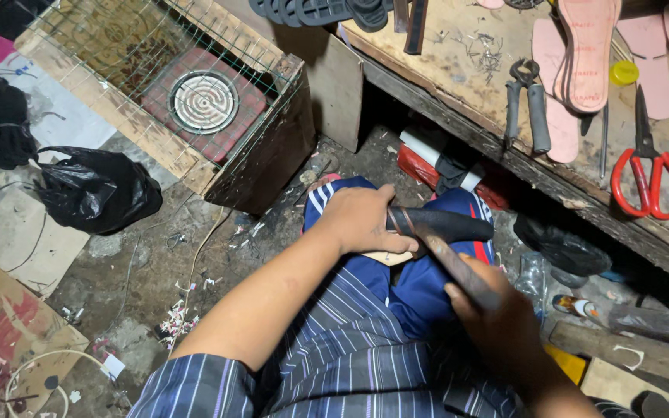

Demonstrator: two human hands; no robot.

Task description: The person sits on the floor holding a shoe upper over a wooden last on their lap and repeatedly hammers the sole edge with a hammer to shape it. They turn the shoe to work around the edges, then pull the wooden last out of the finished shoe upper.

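My left hand (361, 220) presses a dark shoe upper (447, 225) and a pale sole piece (389, 257) down on my knees, which are in blue trousers (420, 286). My right hand (497, 325) grips the lower end of a long dark metal tool (454, 267) that lies slanted across the shoe piece, its tip near my left thumb. Part of the shoe piece is hidden under my left hand.
A wooden workbench (458, 85) at the upper right holds pink insoles (586, 50), pincers (524, 104), red-handled scissors (648, 170) and a yellow lid (625, 72). A wire-topped wooden box with a round heater (203, 101) stands upper left. A black plastic bag (94, 193) lies on the littered floor.
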